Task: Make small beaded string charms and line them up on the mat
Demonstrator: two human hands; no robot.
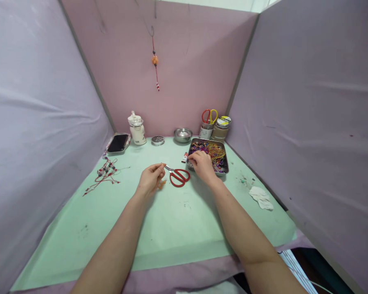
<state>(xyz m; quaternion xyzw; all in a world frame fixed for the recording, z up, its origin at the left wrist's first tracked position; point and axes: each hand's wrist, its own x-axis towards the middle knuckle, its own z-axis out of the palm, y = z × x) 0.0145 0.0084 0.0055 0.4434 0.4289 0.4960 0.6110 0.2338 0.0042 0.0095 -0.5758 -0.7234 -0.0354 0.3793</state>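
Observation:
My left hand [152, 178] is closed in a pinch above the middle of the table. What sits between its fingertips is too small to make out. An orange translucent piece [162, 184] shows just below that hand. Beside the fingertips lie red-handled scissors [178, 177], their blades pointing toward my left hand. My right hand [201, 164] reaches over the left edge of a metal tray [227, 165], fingers bent together; anything in them is hidden. Beads and yellow cords [216, 152] fill the tray. A small white-and-red tube [185, 157] lies next to the tray.
Along the back stand a white bottle [138, 130], a round tin [158, 140], a steel bowl [182, 135], a scissors holder [205, 130] and a jar [221, 130]. Left are a phone [118, 143] and beaded red cords [106, 171]; right, a crumpled tissue [261, 198]. A beaded strand [155, 60] hangs behind.

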